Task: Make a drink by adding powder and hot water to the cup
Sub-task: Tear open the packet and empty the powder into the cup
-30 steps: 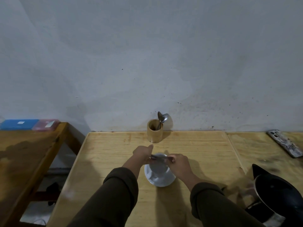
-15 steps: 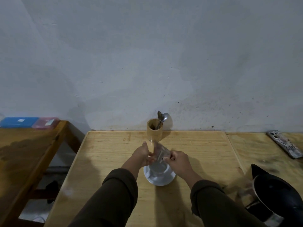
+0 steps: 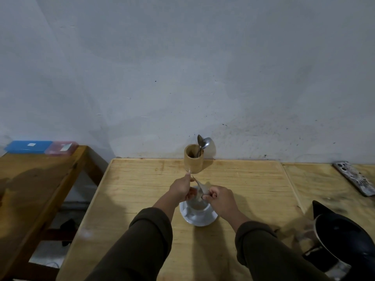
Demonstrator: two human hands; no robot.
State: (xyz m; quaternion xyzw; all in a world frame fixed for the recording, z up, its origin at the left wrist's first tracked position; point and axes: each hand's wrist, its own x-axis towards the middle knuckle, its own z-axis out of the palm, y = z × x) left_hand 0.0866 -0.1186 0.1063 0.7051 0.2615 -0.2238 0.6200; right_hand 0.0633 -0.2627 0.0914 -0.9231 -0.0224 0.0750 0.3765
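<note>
A white cup (image 3: 199,207) stands on a white saucer (image 3: 199,219) in the middle of the light wooden table (image 3: 253,189). Both hands hold a thin powder sachet (image 3: 199,188) above the cup. My left hand (image 3: 181,188) pinches its upper end and my right hand (image 3: 220,198) grips its lower end over the cup's mouth. The sachet is tilted and blurred. A black kettle (image 3: 345,238) sits at the table's right front corner, its lid open.
A bamboo holder (image 3: 193,162) with spoons (image 3: 202,145) stands by the wall behind the cup. A phone (image 3: 354,180) lies far right. A darker wooden bench (image 3: 36,179) at left carries blue (image 3: 28,147) and pink (image 3: 60,149) boxes.
The sachet went from lying flat across the cup to upright and tilted. My left hand has risen and my right hand has shifted right over the cup.
</note>
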